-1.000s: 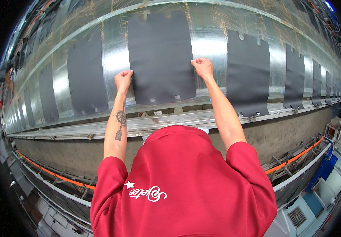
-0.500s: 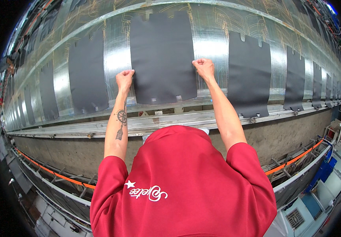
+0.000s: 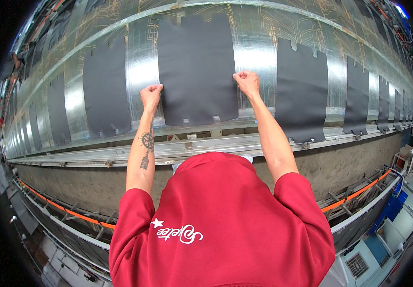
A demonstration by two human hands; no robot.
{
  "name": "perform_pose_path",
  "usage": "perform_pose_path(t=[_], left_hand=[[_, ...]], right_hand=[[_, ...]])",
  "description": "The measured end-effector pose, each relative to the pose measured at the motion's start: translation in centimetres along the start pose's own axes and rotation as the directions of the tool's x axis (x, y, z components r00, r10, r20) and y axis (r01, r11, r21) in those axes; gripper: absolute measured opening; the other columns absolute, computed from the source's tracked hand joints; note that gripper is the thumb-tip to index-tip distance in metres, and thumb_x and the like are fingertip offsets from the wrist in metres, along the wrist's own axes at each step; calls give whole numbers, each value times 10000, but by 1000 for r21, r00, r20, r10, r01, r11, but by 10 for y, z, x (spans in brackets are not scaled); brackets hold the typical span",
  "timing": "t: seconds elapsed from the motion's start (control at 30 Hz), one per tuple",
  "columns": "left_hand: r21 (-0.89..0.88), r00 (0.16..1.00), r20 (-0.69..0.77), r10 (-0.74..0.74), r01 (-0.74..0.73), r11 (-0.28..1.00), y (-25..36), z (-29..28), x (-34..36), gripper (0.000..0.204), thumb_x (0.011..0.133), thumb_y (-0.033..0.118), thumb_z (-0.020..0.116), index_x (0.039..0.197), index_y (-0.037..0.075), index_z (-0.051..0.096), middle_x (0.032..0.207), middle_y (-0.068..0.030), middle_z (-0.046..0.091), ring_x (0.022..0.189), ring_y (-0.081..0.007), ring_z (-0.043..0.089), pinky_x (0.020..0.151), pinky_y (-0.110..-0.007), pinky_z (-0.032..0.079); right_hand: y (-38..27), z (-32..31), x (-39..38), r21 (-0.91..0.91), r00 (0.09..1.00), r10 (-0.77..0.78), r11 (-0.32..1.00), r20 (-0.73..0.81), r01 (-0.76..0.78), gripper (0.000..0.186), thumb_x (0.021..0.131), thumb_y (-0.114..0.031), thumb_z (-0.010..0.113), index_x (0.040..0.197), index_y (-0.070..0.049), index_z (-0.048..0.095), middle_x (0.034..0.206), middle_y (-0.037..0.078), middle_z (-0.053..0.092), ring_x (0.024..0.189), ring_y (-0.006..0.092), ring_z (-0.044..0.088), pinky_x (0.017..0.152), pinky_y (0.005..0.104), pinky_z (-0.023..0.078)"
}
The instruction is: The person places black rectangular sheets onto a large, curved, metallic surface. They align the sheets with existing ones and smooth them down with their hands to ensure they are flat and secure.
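Note:
A dark grey flat sheet (image 3: 198, 67) with notched ends lies on the shiny metal table (image 3: 255, 57) in front of me. At its left edge my left hand (image 3: 151, 96) is closed, thumb and fingers pinching the sheet's side. My right hand (image 3: 247, 83) pinches the opposite edge a little farther up. Whether the sheet's edge is lifted off the metal I cannot tell. Small pale cutouts show along the near end of the sheet.
Similar dark sheets lie to the left (image 3: 107, 91) and to the right (image 3: 302, 88), with several more beyond. A metal rail (image 3: 216, 145) runs along the table's near side. Behind me is another rail with an orange strip (image 3: 74, 213). Yellowish outlines mark the table's far part.

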State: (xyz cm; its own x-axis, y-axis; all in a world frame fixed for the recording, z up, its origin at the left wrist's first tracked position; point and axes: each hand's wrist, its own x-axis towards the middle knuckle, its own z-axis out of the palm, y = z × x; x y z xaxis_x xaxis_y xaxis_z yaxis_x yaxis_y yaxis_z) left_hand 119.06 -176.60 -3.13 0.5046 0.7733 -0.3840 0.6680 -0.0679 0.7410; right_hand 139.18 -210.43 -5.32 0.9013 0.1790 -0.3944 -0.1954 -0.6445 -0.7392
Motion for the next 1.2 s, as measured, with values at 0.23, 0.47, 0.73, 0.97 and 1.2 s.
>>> perform_pose_path(t=[0.23, 0.47, 0.73, 0.97, 1.2], left_hand=[[-26, 1000, -26, 12, -13, 1000, -6, 2, 3, 252, 797, 218, 820, 917, 1, 772, 804, -59, 739, 704, -112, 648, 668, -271, 513], [13, 999, -12, 32, -32, 999, -11, 2, 7, 269, 821, 234, 805, 943, -4, 769, 853, -60, 747, 771, -114, 659, 735, -280, 521], [-319, 972, -134, 193, -227, 920, -32, 3, -26, 256, 902, 154, 710, 1097, -11, 693, 897, -82, 720, 775, -144, 672, 722, -306, 542], [311, 864, -138, 484, -426, 849, -84, -47, -164, 271, 916, 99, 663, 1165, -3, 633, 1175, -165, 612, 1123, -320, 572, 971, -428, 456], [492, 856, -214, 471, -322, 809, -113, -66, -194, 618, 890, 272, 714, 1395, 10, 473, 1502, -236, 373, 1408, -426, 336, 1146, -523, 299]], right_hand=[[-2, -1, -2, -10, 1000, -13, 1000, -10, 13, 285, 779, -368, 748, 873, -101, 782, 810, 78, 756, 756, 222, 727, 728, 362, 559], [-3, -3, -2, 4, 1000, -9, 1000, 1, 9, 283, 780, -367, 763, 869, -99, 780, 797, 76, 752, 743, 213, 723, 712, 357, 556], [-16, -2, -25, -85, 934, -333, 942, -127, 324, 312, 847, -317, 777, 903, -32, 662, 648, 87, 672, 557, 162, 647, 544, 323, 511], [-92, 70, -29, -243, 217, -871, 117, 441, 963, 473, 974, -363, 575, 1344, -69, 559, 1510, 155, 445, 1410, 294, 414, 1143, 440, 357], [-69, 87, -110, -38, 81, -640, 81, 764, 996, 896, 918, -563, 530, 1470, 113, 325, 1590, 277, 263, 1490, 398, 248, 1235, 472, 186]])
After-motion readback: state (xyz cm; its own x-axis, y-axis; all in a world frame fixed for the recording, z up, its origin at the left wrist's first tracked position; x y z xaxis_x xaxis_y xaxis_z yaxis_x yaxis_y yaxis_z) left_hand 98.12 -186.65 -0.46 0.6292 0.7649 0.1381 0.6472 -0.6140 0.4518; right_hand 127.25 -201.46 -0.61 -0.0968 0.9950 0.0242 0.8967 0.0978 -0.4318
